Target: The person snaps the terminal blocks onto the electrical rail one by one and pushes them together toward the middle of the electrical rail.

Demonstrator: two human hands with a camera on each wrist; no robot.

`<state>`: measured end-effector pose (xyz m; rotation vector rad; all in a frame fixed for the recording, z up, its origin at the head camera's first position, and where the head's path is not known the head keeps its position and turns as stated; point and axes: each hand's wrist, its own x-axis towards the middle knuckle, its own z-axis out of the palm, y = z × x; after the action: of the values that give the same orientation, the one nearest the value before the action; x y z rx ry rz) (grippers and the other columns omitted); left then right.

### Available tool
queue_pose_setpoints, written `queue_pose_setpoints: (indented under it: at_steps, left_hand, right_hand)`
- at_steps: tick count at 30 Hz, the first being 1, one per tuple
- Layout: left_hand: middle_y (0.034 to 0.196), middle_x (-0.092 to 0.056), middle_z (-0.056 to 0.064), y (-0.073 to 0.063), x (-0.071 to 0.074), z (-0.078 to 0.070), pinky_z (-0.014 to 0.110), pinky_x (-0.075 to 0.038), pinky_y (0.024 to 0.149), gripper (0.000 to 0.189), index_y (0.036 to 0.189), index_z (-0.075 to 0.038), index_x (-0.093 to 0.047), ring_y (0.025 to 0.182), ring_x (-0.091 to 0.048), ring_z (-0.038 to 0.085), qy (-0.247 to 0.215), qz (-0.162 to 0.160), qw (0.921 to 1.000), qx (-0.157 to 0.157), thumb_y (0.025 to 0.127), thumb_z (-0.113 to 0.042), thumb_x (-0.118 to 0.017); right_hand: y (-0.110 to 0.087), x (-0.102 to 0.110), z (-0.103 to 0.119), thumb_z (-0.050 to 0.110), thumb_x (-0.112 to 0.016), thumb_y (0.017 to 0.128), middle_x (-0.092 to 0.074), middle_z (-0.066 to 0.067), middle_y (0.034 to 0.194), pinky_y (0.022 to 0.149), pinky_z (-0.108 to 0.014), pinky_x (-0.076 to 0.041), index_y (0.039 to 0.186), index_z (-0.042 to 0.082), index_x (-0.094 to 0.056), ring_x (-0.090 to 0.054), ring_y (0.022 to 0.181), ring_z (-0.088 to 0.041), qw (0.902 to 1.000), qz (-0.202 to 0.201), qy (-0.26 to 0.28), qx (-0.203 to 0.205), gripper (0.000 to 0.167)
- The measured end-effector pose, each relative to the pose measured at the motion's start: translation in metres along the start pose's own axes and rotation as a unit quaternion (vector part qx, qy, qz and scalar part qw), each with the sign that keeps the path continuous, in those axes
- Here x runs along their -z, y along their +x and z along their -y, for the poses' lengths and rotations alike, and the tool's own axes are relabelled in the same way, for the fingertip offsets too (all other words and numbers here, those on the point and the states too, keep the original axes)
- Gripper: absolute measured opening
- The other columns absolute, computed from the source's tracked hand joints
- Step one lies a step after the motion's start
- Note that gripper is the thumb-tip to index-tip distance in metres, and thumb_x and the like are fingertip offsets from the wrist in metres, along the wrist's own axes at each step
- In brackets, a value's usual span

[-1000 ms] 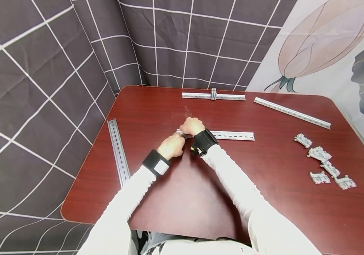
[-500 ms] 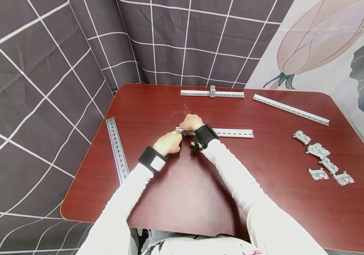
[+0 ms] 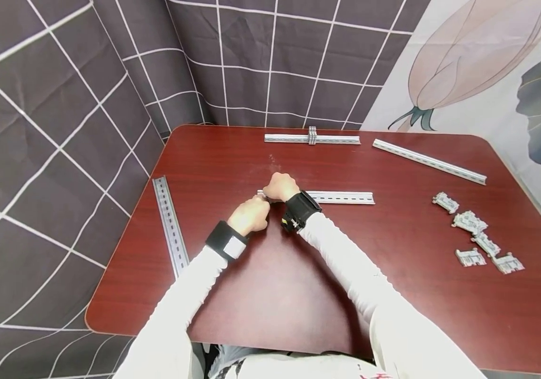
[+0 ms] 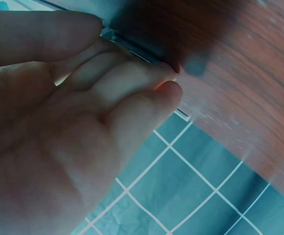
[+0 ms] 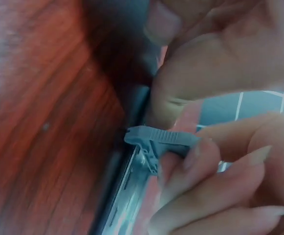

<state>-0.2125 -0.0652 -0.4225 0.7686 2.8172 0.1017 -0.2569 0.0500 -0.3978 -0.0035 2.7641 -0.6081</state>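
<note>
In the head view, a slotted metal DIN rail (image 3: 341, 197) lies across the middle of the table under both hands. My right hand (image 3: 282, 187) is over its left part. My left hand (image 3: 250, 215) grips near its left end, with the fingers curled. In the right wrist view, a grey terminal block (image 5: 163, 137) with a ribbed edge sits at the rail (image 5: 127, 205), and fingers of my right hand (image 5: 220, 196) pinch it. Left-hand fingers (image 5: 181, 93) lie close beside the block. The left wrist view shows curled fingers (image 4: 132, 93); their grip is partly hidden.
A rail (image 3: 287, 138) carrying clustered blocks (image 3: 312, 135) lies at the back. Other bare rails lie at the back right (image 3: 429, 161) and on the left (image 3: 171, 226). Several loose terminal blocks (image 3: 470, 222) lie on the right. A gridded cloth (image 3: 247, 89) hangs behind the table.
The head view has shifted slightly. Both hands stay at the rail's left end, with the left hand a little lower against the right than one second ago.
</note>
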Motion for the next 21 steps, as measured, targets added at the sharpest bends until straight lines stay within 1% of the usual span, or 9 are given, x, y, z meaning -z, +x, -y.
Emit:
queue_pose_setpoints:
  at_steps: [2, 5, 7, 8, 11, 14, 16, 19, 21]
  left_hand:
    - [0.129, -0.057, 0.023, 0.001, -0.001, -0.001, 0.044, -0.054, 0.088, 0.029, 0.112, 0.006, -0.064, 0.11, -0.06, 0.035, 0.008, -0.001, 1.0, 0.001, 0.086, -0.007, -0.06]
    - [0.126, -0.057, 0.023, 0.002, -0.002, -0.003, 0.044, -0.052, 0.092, 0.039, 0.121, 0.008, -0.058, 0.113, -0.058, 0.034, 0.014, 0.007, 0.9998, 0.008, 0.085, -0.008, -0.061]
    - [0.124, -0.056, 0.023, 0.002, -0.003, -0.003, 0.044, -0.052, 0.093, 0.043, 0.123, 0.009, -0.056, 0.114, -0.057, 0.034, 0.012, 0.013, 0.9998, 0.013, 0.085, -0.008, -0.061]
    - [0.122, -0.056, 0.022, 0.002, -0.003, -0.004, 0.044, -0.051, 0.093, 0.044, 0.123, 0.01, -0.055, 0.113, -0.057, 0.034, 0.011, 0.014, 0.9997, 0.015, 0.085, -0.009, -0.061]
    - [0.119, -0.056, 0.022, 0.001, -0.003, -0.004, 0.044, -0.051, 0.093, 0.046, 0.125, 0.011, -0.052, 0.111, -0.056, 0.034, 0.013, 0.018, 0.9996, 0.018, 0.085, -0.01, -0.061]
    - [0.121, -0.055, 0.023, 0.0, -0.004, -0.005, 0.045, -0.051, 0.094, 0.048, 0.126, 0.012, -0.051, 0.113, -0.056, 0.034, 0.012, 0.017, 0.9996, 0.019, 0.085, -0.01, -0.061]
    - [0.123, -0.055, 0.023, 0.0, -0.004, -0.006, 0.045, -0.05, 0.095, 0.049, 0.127, 0.012, -0.051, 0.114, -0.055, 0.035, 0.012, 0.015, 0.9997, 0.018, 0.084, -0.01, -0.061]
    - [0.124, -0.055, 0.023, 0.001, -0.004, -0.007, 0.045, -0.05, 0.095, 0.05, 0.128, 0.012, -0.05, 0.114, -0.055, 0.035, 0.013, 0.011, 0.9997, 0.018, 0.084, -0.01, -0.061]
    - [0.123, -0.055, 0.023, 0.001, -0.004, -0.007, 0.045, -0.051, 0.094, 0.049, 0.127, 0.012, -0.051, 0.113, -0.056, 0.034, 0.013, 0.007, 0.9997, 0.018, 0.084, -0.01, -0.061]
  right_hand:
    - [-0.005, 0.003, -0.003, 0.035, -0.056, 0.091, -0.063, -0.008, 0.077, 0.064, -0.033, -0.043, 0.064, 0.012, -0.057, -0.058, 0.075, -0.025, 0.9999, -0.007, 0.004, 0.011, 0.035]
    - [-0.013, 0.013, -0.015, 0.044, -0.054, 0.094, -0.054, -0.001, 0.057, 0.061, -0.031, -0.043, 0.054, 0.014, -0.052, -0.057, 0.066, -0.023, 0.9991, -0.015, 0.015, 0.035, 0.05]
    - [-0.017, 0.022, -0.027, 0.045, -0.054, 0.094, -0.049, 0.002, 0.05, 0.061, -0.031, -0.043, 0.051, 0.012, -0.053, -0.055, 0.062, -0.021, 0.9982, -0.02, 0.026, 0.05, 0.054]
    - [-0.019, 0.027, -0.034, 0.045, -0.054, 0.094, -0.047, 0.003, 0.048, 0.062, -0.031, -0.043, 0.052, 0.011, -0.055, -0.055, 0.061, -0.02, 0.9979, -0.023, 0.032, 0.051, 0.054]
    - [-0.023, 0.041, -0.062, 0.04, -0.054, 0.095, -0.049, 0.004, 0.046, 0.064, -0.03, -0.043, 0.058, 0.005, -0.062, -0.055, 0.061, -0.019, 0.997, -0.041, 0.044, 0.049, 0.051]
    - [-0.027, 0.055, -0.096, 0.036, -0.053, 0.095, -0.057, 0.002, 0.052, 0.064, -0.029, -0.042, 0.07, 0.001, -0.068, -0.056, 0.062, -0.017, 0.9959, -0.058, 0.059, 0.035, 0.045]
    - [-0.031, 0.065, -0.121, 0.033, -0.054, 0.095, -0.059, 0.001, 0.054, 0.064, -0.029, -0.041, 0.074, 0.0, -0.069, -0.054, 0.061, -0.014, 0.9951, -0.071, 0.065, 0.026, 0.042]
    - [-0.04, 0.08, -0.157, 0.032, -0.055, 0.094, -0.062, 0.001, 0.059, 0.066, -0.028, -0.04, 0.081, 0.0, -0.071, -0.054, 0.063, -0.013, 0.9928, -0.081, 0.088, -0.002, 0.039]
    - [-0.048, 0.09, -0.182, 0.03, -0.056, 0.094, -0.063, 0.003, 0.059, 0.064, -0.028, -0.041, 0.082, -0.001, -0.071, -0.054, 0.062, -0.012, 0.9905, -0.091, 0.102, -0.019, 0.037]
